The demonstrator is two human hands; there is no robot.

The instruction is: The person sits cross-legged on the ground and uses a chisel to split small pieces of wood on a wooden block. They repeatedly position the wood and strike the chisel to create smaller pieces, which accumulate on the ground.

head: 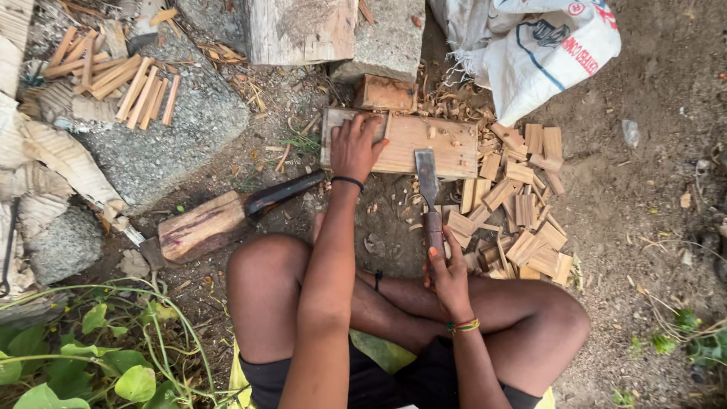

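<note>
Our left hand (356,148) is spread open, palm down, pressing on the left end of a flat wooden board (413,144) that lies on the dirt ground (644,197) in front of our crossed legs. Our right hand (447,276) is closed around the wooden handle of a chisel (429,198). The chisel's long axis runs pretty much straight away from us, handle toward our knees, wide metal blade pointing up at the board, with the tip resting right on the board's near edge, a bit right of its middle.

Just right of the chisel there's a heap of small cut wood pieces (522,204) scattered over the ground, touching the board's right end. Left of our knee lies a chunky wooden mallet (203,226) with a dark blade-like tool (284,192) resting against it. Behind the board sits a small wood block (385,93), then a bigger log (303,29) and a white sack (530,45). Far left, a bundle of thin wood sticks (121,79) lies on a grey stone slab (174,129).
</note>
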